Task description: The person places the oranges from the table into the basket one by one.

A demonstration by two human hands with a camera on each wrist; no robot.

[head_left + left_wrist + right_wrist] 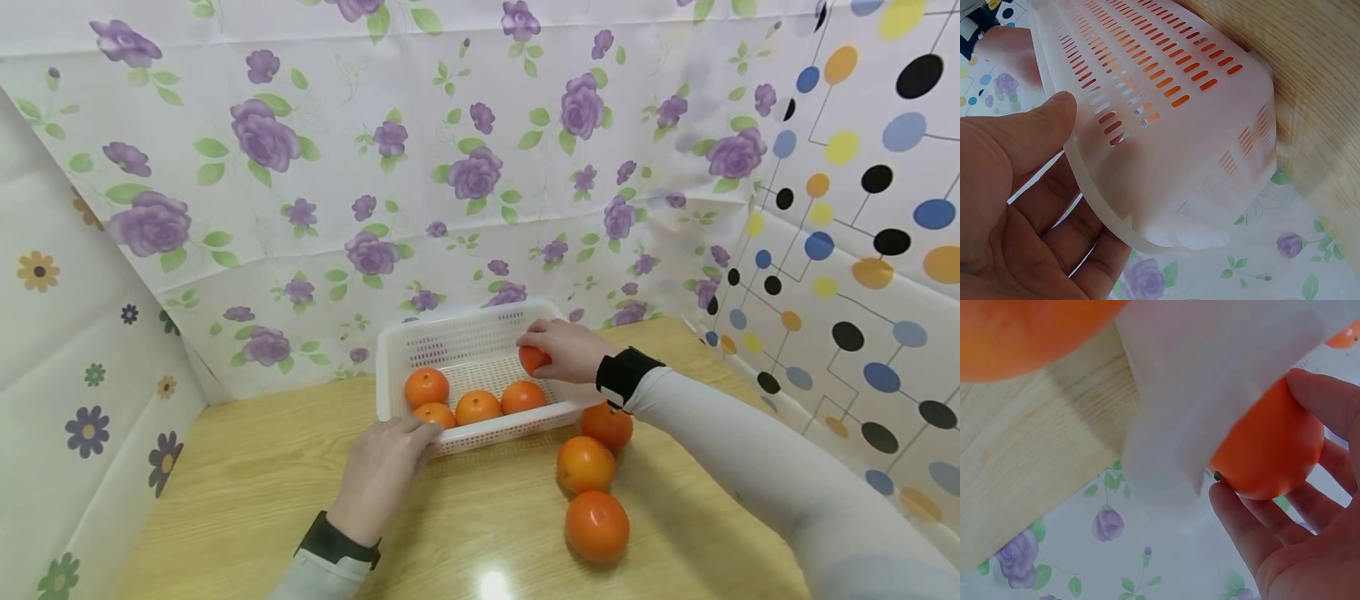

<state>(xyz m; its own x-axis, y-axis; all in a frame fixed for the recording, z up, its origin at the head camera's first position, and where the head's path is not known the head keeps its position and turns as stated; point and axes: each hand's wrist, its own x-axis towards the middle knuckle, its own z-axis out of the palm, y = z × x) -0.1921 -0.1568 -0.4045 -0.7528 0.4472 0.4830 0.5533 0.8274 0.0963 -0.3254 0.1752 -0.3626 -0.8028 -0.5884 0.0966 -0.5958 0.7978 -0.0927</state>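
Observation:
A white plastic basket with slotted walls stands on the table, several oranges inside, among them one orange at the left and another orange along the near wall. My left hand grips its near left corner; in the left wrist view the thumb lies against the outer side of the rim and the other fingers reach behind it. Over the basket's right end, my right hand holds an orange between thumb and fingers, inside the rim.
Outside the basket, near its right front corner, are three more oranges in a row: one orange beside the wall, a middle orange and a nearest orange. Flower-printed sheeting rises behind the wooden table; dotted sheeting stands at the right.

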